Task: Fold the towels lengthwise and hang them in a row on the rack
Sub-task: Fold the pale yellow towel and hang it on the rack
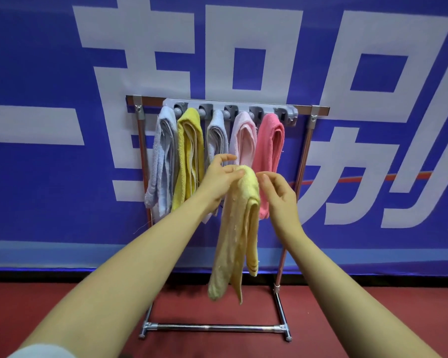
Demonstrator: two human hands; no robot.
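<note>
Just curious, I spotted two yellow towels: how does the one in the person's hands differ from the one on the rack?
The pale yellow terry towel is draped over the left hand, in front of the rack; the mustard yellow terry towel hangs from a grey wall clip, second from the left. The pale one is lighter and hangs lower in the picture. Both are folded into long narrow strips.

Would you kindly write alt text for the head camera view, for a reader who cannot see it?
A person's left hand holds a folded pale yellow towel draped over its fingers, with the right hand open beside it. Behind, five folded towels hang in a row from a grey clip bar on a metal rack: light blue, yellow, light blue, pale pink, bright pink.
</note>
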